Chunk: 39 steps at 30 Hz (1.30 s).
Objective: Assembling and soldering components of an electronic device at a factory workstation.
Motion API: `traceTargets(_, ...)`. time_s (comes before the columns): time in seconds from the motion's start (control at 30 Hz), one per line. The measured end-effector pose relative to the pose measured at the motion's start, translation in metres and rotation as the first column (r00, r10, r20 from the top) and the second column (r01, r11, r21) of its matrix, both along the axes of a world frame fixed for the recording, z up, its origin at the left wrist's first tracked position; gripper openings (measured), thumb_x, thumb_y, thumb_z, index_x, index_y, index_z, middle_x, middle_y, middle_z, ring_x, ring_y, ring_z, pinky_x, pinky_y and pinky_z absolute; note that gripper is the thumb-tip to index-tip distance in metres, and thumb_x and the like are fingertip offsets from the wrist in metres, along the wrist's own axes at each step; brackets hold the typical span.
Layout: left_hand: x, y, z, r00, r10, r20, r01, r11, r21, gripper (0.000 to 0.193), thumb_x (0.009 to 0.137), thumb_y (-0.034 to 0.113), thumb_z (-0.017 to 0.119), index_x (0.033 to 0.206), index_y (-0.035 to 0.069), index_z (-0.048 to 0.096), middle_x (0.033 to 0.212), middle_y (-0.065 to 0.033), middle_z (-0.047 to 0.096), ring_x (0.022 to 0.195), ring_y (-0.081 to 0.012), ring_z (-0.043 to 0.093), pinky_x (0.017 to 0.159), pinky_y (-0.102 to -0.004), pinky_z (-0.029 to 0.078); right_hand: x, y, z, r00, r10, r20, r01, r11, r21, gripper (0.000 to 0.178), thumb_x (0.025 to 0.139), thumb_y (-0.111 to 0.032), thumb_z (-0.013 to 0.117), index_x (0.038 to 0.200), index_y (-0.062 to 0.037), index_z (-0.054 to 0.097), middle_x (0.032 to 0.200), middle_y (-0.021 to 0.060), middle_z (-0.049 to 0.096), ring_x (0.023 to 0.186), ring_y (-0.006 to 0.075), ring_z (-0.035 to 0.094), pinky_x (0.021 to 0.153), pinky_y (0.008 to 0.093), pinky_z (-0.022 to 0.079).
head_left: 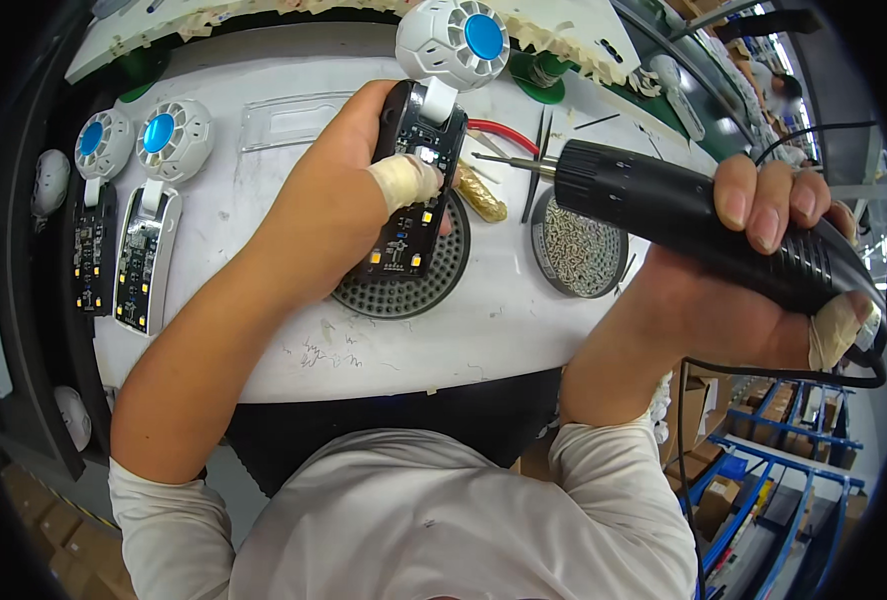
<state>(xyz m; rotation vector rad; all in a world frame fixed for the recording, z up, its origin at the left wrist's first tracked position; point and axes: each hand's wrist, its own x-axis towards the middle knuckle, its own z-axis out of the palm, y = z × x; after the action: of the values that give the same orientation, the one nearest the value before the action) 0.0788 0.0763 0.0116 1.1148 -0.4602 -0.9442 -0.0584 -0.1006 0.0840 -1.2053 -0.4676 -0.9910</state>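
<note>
My left hand (349, 205), its thumb wrapped in tape, grips a black circuit board (401, 240) dotted with small yellow parts. From the board's top end extends a white round head (451, 45) with a blue disc. Beneath the board lies a dark round plate with holes (404, 303), partly covered by my hand. In my right hand (754, 270) is a black electric screwdriver (664, 195), held sideways. Its thin bit points left toward the board, apart from it. Just below the bit stands a round dish of small screws (580, 245).
Two similar units, a black board (94, 245) and a white-cased board (144, 265), lie at the table's left. A clear plastic tray (289, 120), red-handled pliers (504, 133) and tweezers (539, 160) lie behind my hands. A black cord (764, 375) trails from the screwdriver. Blue shelving (784, 500) stands lower right.
</note>
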Motion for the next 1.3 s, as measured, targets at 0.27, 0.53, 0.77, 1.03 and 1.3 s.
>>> traceTargets(0.27, -0.0010, -0.0001, -0.0017, 1.000, -0.032, -0.001, 0.032, 0.999, -0.043, 0.048, 0.081, 0.000, 0.051, 0.128, 0.000, 0.040, 0.096, -0.0118, 0.058, 0.071, -0.0185, 0.062, 0.066, -0.0322, 0.052, 0.0024, 0.0026, -0.0007, 0.994, 0.105, -0.027, -0.105, 0.994, -0.002, 0.050, 0.083, -0.045, 0.063, 0.106, -0.0018, 0.053, 0.095, 0.0094, 0.047, 0.075, 0.0196, 0.053, 0.068, 0.0350, 0.044)
traceTargets(0.53, -0.0011, 0.0014, -0.0008, 0.999, -0.042, 0.021, 0.043, 0.998, -0.047, 0.046, 0.081, 0.000, 0.052, 0.126, 0.000, 0.042, 0.095, -0.0115, 0.059, 0.072, -0.0185, 0.062, 0.066, -0.0318, 0.052, 0.0049, 0.0021, -0.0024, 0.992, 0.127, -0.016, -0.128, 0.991, -0.026, 0.049, 0.083, -0.043, 0.062, 0.107, -0.0014, 0.053, 0.096, 0.0098, 0.047, 0.076, 0.0200, 0.053, 0.068, 0.0352, 0.044)
traceTargets(0.77, -0.0022, 0.0011, -0.0008, 0.999, -0.028, 0.035, 0.029, 0.999, -0.027, 0.044, 0.082, 0.000, 0.053, 0.125, 0.000, 0.043, 0.094, -0.0109, 0.060, 0.072, -0.0176, 0.062, 0.067, -0.0317, 0.052, 0.0081, 0.0053, -0.0033, 0.989, 0.146, -0.019, -0.147, 0.989, -0.012, 0.049, 0.085, -0.043, 0.061, 0.107, -0.0010, 0.053, 0.096, 0.0102, 0.048, 0.076, 0.0201, 0.054, 0.068, 0.0357, 0.045)
traceTargets(1.03, -0.0019, 0.0011, -0.0023, 0.999, -0.019, 0.043, 0.019, 1.000, -0.012, 0.044, 0.083, 0.001, 0.055, 0.125, 0.000, 0.043, 0.094, -0.0105, 0.060, 0.073, -0.0170, 0.062, 0.066, -0.0307, 0.052, 0.0063, 0.0046, -0.0025, 0.993, 0.115, -0.011, -0.115, 0.993, -0.036, 0.052, 0.085, -0.046, 0.061, 0.106, 0.0007, 0.052, 0.095, 0.0103, 0.048, 0.075, 0.0197, 0.054, 0.067, 0.0349, 0.046)
traceTargets(1.3, -0.0026, -0.0006, -0.0027, 1.000, -0.020, 0.005, 0.021, 0.999, -0.050, 0.046, 0.079, 0.002, 0.057, 0.123, 0.000, 0.045, 0.094, -0.0114, 0.061, 0.073, -0.0175, 0.062, 0.066, -0.0312, 0.053, 0.0046, 0.0018, -0.0015, 0.995, 0.101, -0.021, -0.101, 0.995, -0.021, 0.051, 0.084, -0.046, 0.063, 0.103, -0.0008, 0.051, 0.093, 0.0092, 0.046, 0.074, 0.0178, 0.054, 0.066, 0.0334, 0.046)
